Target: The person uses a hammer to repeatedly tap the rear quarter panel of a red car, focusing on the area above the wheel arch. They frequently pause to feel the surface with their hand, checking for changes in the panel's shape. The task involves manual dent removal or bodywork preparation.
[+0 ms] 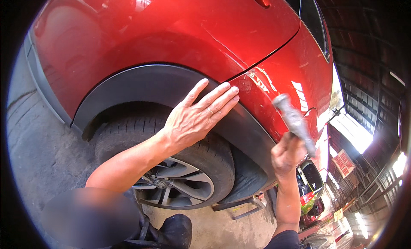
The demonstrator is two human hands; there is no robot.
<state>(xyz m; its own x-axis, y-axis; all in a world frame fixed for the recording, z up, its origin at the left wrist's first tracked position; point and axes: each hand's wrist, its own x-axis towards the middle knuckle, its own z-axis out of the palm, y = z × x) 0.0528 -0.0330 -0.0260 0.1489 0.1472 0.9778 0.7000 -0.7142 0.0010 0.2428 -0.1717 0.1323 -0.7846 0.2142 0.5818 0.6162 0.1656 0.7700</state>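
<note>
A red car body panel (pixel 154 39) curves over a wheel with a black arch trim (pixel 141 79). My left hand (pixel 198 109) lies flat over this trim, fingers straight, its fingertips by the panel seam and a scuffed spot (pixel 246 82). Pale scratch-like marks (pixel 262 79) show on the red paint right of the seam. In my right hand (pixel 287 154), closed round it, is what looks like a hammer (pixel 295 120) with a grey metal head, smeared by motion. The head is held up in front of the panel; the fist hides the grip.
Below the arch are the black tyre (pixel 222 163) and its silver spoked rim (pixel 184 180). A metal stand or jack part (pixel 248 210) sits on the concrete floor (pixel 47 150). Another vehicle (pixel 310 176) stands behind at right, under a metal roof. A blurred patch covers the lower left.
</note>
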